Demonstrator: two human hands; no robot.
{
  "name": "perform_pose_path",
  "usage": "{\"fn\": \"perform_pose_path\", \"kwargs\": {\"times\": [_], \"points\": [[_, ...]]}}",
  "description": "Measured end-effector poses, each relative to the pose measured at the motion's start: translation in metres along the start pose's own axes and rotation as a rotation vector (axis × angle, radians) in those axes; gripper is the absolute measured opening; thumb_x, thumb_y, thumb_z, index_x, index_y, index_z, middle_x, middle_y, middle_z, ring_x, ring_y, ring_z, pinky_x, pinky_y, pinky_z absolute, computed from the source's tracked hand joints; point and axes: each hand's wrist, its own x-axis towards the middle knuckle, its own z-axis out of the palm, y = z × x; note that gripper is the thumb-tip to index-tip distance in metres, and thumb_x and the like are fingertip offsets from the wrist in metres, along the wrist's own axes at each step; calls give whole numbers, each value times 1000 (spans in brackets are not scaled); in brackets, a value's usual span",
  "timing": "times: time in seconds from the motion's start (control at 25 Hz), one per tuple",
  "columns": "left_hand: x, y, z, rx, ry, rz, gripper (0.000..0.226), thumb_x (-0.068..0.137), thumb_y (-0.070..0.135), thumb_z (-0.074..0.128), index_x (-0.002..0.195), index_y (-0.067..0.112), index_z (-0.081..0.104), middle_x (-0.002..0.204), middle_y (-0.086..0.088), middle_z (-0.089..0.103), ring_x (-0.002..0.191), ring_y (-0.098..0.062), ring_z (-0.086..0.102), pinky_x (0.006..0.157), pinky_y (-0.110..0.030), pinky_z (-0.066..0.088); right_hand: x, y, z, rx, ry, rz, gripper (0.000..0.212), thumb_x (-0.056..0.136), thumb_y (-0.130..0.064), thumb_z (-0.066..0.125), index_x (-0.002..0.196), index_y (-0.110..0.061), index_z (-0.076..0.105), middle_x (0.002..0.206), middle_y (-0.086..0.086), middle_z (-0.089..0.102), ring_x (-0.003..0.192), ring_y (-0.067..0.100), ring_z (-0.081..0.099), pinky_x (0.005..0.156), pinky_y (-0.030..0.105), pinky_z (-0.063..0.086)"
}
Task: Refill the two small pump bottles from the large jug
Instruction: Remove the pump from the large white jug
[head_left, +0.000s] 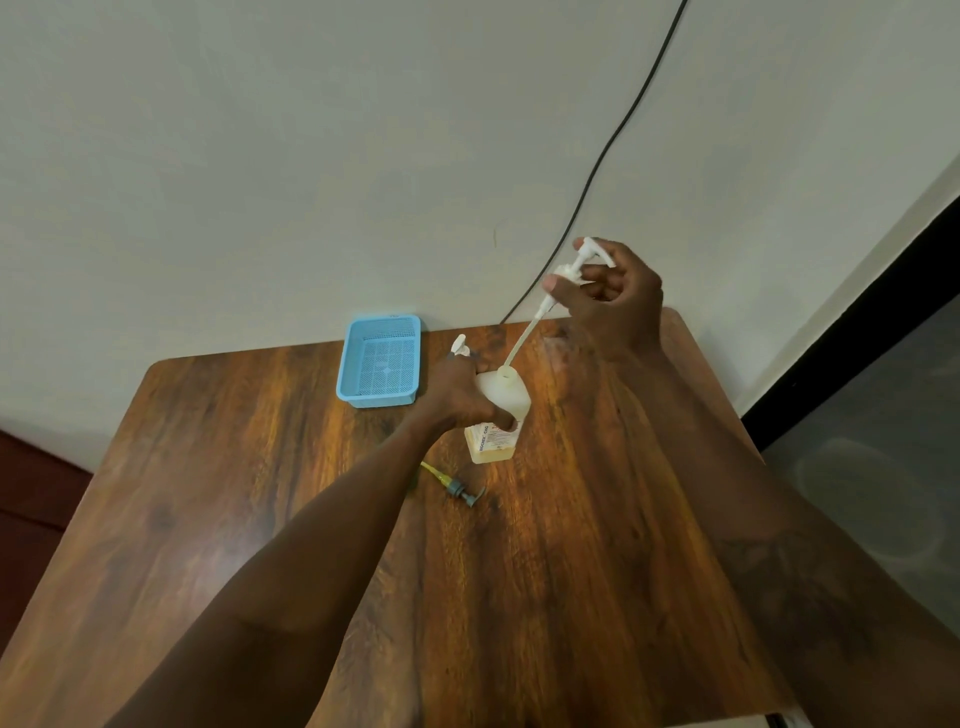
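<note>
Basket (378, 364) sits at the surface's (208, 519) far edge; left hand (457, 395) has its grip around the bottle (498, 415) mid-surface, right hand (613, 301) pinches the white pump (576, 270), dip tube at the neck; next likely needs a straight, steady pull or push; jug unseen

Both bare forearms reach forward over the table. The left hand (467, 395) is lower, palm down, its fingers and thumb wrapped around a bottle (496, 415). The right hand (613, 296) is raised higher, fingers curled, pinching a white pump (576, 265) between thumb and fingertips.
</note>
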Motion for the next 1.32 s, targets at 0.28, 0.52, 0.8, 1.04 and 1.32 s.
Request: {"fn": "perform_pose_path", "kwargs": {"times": [0.28, 0.52, 0.8, 1.04, 1.32], "points": [[-4, -2, 12, -63, 43, -24, 79, 48, 38, 101, 112, 30, 56, 111, 7, 60, 107, -18, 61, 90, -36, 59, 3, 33, -32, 201, 231, 268, 29, 78, -26, 87, 101, -11, 77, 96, -1, 77, 88, 13, 74, 74, 31, 61], [-4, -6, 27, -106, 51, -70, 75, 54, 28, 99, 111, 29, 50, 112, 4, 60, 109, -18, 61, 94, -36, 56, -51, 89, -28, 103, 246, 522, 29, 74, -21, 90, 99, -17, 76, 94, -8, 77, 82, 6, 75, 66, 25, 62], [3, -17, 47, -93, 28, -94, 82, 55, 33, 99, 126, 19, 61, 119, 5, 63, 111, -12, 59, 77, -14, 43, -107, 156, -17, -131, 133, 695, 25, 79, -17, 81, 101, -24, 72, 97, -4, 75, 82, 9, 72, 61, 21, 60], [8, -25, 63, -89, -18, -131, 82, 58, 29, 98, 129, 20, 59, 122, 8, 58, 115, -10, 53, 74, -6, 34, -131, 198, -17, -442, -64, 602, 29, 81, -22, 82, 108, -16, 74, 99, -1, 74, 83, 14, 70, 60, 18, 51], [15, -32, 76, -64, -28, -115, 82, 60, 30, 97, 132, 19, 59, 130, 1, 61, 123, -18, 55, 93, -22, 44, -135, 216, -13, -506, -110, 642, 40, 80, -22, 84, 117, -15, 71, 110, 2, 74, 86, 14, 68, 58, 13, 44]]}}
